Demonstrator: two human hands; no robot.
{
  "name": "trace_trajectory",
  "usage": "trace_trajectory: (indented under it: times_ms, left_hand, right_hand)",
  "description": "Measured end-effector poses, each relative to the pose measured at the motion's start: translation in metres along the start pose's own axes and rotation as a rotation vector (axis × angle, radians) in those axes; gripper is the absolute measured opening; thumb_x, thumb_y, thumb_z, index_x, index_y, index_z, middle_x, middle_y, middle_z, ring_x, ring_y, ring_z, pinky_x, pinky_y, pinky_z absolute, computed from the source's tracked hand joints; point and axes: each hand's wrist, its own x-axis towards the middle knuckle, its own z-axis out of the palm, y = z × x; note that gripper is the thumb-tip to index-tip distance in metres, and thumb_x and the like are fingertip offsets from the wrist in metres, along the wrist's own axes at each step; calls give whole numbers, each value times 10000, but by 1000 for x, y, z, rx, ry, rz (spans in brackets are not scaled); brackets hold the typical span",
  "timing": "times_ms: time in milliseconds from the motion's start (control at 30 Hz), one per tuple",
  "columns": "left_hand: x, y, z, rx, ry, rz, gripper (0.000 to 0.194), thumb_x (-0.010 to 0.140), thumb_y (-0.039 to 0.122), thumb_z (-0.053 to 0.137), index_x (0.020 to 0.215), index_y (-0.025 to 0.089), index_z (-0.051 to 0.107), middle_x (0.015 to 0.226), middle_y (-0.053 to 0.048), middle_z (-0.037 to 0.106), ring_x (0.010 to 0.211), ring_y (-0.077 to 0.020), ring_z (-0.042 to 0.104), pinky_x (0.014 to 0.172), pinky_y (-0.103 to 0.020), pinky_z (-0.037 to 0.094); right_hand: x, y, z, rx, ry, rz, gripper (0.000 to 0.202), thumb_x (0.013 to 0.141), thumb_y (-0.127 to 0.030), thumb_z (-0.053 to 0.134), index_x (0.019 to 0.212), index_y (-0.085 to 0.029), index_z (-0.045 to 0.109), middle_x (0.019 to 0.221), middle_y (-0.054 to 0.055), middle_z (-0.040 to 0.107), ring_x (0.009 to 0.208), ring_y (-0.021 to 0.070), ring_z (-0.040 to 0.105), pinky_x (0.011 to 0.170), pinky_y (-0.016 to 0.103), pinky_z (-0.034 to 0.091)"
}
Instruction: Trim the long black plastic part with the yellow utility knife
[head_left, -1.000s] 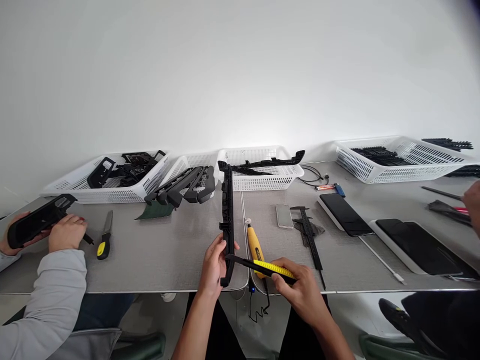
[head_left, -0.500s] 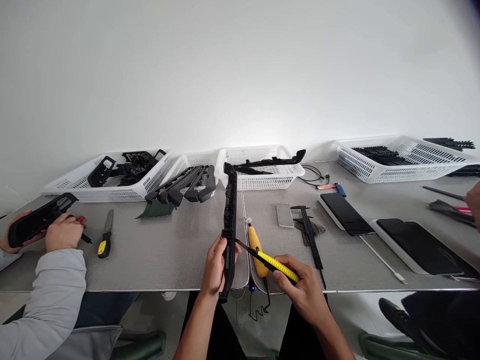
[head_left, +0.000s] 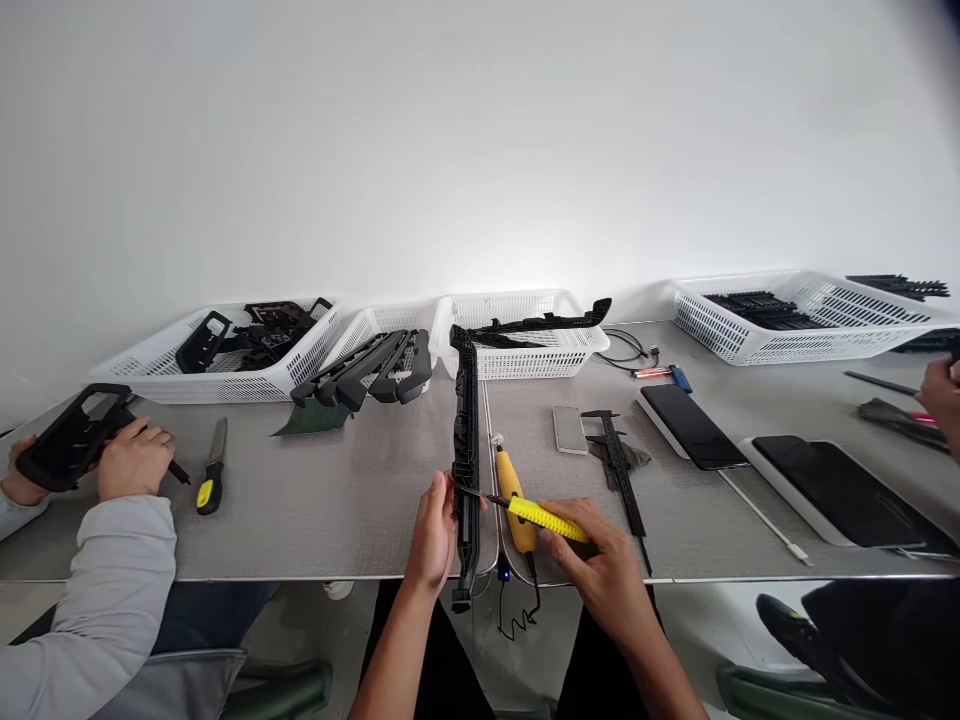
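My left hand (head_left: 435, 535) grips a long, narrow black plastic part (head_left: 466, 420) near its lower end, over the table's front edge. The part stands lengthwise in view, its ribbed side toward me. In my right hand (head_left: 600, 560) is a yellow utility knife (head_left: 549, 520), pointing left. Its blade lies across the lower half of the plastic part, close to my left fingers. Behind the knife, a yellow-handled corded tool (head_left: 511, 480) rests on the table. To the right lie a black caliper (head_left: 621, 470) and a small flat silver-grey block (head_left: 570, 430).
White baskets (head_left: 517, 365) with black parts line the wall. Grey-black parts (head_left: 382, 370) lean on one. Two phones (head_left: 694, 425) on white blocks sit right; a yellow-black file (head_left: 212, 470) lies left. Co-workers' hands (head_left: 135, 460) work on the left and at the right edge (head_left: 941, 395).
The plastic part has shifted slightly right and turned in my left hand. The knife has moved left and flattened, its blade now across the part. The left co-worker has turned their black piece.
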Motion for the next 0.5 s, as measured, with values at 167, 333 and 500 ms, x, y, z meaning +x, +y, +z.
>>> trace_trajectory:
  times_ms: [167,333,500]
  left_hand:
    - [-3,1,0,-1,15,-65,559,964,703,560,953,172,736,848,-79,748,813,-221,681,678,-287,472]
    - [-3,2,0,-5,18,-63,548,970,682,560,917,162,723,847,-88,745,839,-227,679,681,-285,472]
    - [-4,5,4,-11,4,-82,551,942,691,581,922,160,727,844,-87,744,821,-235,677,669,-297,472]
  right_hand:
    - [-1,7,4,-36,105,6,324,996,-473,660,1213,-272,791,1190,104,737,1133,269,661,969,421,561]
    - [-1,10,4,-41,90,-1,303,1000,-457,656,1200,-274,790,1184,99,729,1141,266,650,987,425,547]
    - [0,5,3,-30,97,12,293,1003,-435,646,1196,-260,781,1200,109,722,1150,273,642,985,428,542]
